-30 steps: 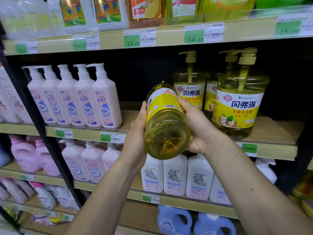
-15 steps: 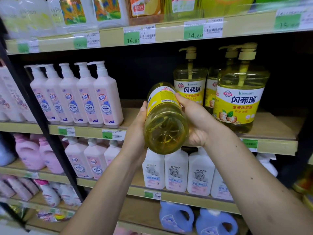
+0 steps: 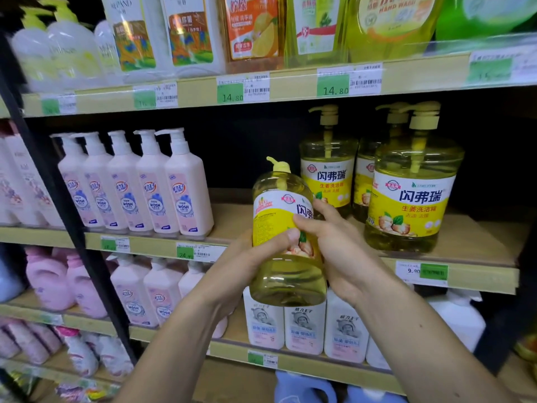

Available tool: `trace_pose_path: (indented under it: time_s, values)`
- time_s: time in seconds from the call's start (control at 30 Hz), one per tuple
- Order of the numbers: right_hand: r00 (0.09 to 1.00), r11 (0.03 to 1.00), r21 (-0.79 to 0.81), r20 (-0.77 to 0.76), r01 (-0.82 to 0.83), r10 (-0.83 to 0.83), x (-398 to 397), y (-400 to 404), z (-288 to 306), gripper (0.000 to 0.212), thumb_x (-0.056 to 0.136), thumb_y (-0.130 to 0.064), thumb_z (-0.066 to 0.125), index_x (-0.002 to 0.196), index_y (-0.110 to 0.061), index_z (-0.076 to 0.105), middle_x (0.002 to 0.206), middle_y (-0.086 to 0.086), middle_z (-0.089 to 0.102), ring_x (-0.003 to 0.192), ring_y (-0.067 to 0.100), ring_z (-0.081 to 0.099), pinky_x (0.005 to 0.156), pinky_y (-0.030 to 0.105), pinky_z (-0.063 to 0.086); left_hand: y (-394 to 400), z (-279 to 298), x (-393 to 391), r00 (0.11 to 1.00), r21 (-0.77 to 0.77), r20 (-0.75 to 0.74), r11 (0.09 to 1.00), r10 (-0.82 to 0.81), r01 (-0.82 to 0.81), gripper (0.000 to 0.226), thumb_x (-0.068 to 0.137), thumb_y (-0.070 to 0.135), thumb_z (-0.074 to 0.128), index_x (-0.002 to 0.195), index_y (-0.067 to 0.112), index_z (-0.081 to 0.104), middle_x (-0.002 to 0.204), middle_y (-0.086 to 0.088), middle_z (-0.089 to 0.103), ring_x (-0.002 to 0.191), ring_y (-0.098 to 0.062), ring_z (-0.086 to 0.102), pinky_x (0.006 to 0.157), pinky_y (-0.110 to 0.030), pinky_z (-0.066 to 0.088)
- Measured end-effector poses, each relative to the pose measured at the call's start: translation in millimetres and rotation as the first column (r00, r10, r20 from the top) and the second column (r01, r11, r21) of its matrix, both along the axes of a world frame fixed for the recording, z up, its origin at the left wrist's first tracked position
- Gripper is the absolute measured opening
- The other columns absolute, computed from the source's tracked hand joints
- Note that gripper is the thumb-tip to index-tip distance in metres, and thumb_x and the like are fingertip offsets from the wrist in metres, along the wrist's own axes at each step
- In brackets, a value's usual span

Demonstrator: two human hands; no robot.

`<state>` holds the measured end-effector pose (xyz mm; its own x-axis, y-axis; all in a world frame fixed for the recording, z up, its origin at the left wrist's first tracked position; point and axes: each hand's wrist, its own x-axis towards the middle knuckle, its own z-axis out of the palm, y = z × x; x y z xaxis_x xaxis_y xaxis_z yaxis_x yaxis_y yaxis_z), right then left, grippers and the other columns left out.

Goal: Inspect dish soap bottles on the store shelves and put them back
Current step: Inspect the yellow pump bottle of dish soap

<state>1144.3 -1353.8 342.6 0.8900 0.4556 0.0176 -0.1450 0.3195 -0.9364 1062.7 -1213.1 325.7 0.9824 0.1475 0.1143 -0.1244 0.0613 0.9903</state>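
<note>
On the far left of the middle shelf [image 3: 479, 237] stands a row of pale pink pump bottles [image 3: 151, 187], their labels reading "WOSH", with a green price tag [image 3: 185, 252] marked 24.90 on the shelf edge just to their right.

The left forearm rises from the bottom of the frame toward the centre. The left hand [image 3: 258, 257] curls round the left side of the dish soap bottle [image 3: 286, 242], with the thumb pressed across the front of the yellow label. The bottle is held roughly upright, tipped slightly back, out in front of the middle shelf and off the board. It is clear plastic filled with yellow liquid, with a pale yellow pump cap on top and a yellow and white label bearing Chinese characters, partly covered by fingers.

The right hand [image 3: 337, 242] grips the bottle's right side, fingers wrapped over the label, and its forearm runs down to the lower right corner.

Further right, on the shelf itself, stand three matching yellow bottles [image 3: 412, 193] with tall pumps; the nearest label reads "生姜洗洁精". Below it a tag [image 3: 422, 271] shows 9.90. Tags on the upper shelf read 14.80.
</note>
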Motion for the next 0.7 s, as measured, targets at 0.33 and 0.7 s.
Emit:
trace_pose_path:
  time_s: [0.33,0.7]
  values:
    - [0.984,0.999,-0.007,0.173,0.045,-0.043,-20,-15,-34,0.045,0.093,-0.016,0.081,0.133,-0.026,0.063,0.111,-0.012,0.08,0.102,0.011,0.078,0.081,0.033,0.067,6,-10,-5,0.997,0.169,-0.026,0.983,-0.068,0.071,0.049,0.086,0.027,0.091,0.131,0.025,0.073,0.124,-0.005,0.081,0.116,-0.024,0.078,0.093,-0.032,0.063]
    - [0.855,0.976,-0.206,0.516,0.071,0.047,-28,-39,-43,0.111,0.053,-0.054,0.098,0.152,-0.049,0.048,0.15,-0.009,0.056,0.137,0.009,0.058,0.112,0.044,0.053,3,-50,-13,0.987,0.257,0.157,0.964,0.025,-0.066,0.074,0.069,-0.007,0.098,0.132,0.009,0.064,0.121,-0.007,0.081,0.113,-0.028,0.078,0.09,-0.035,0.065]
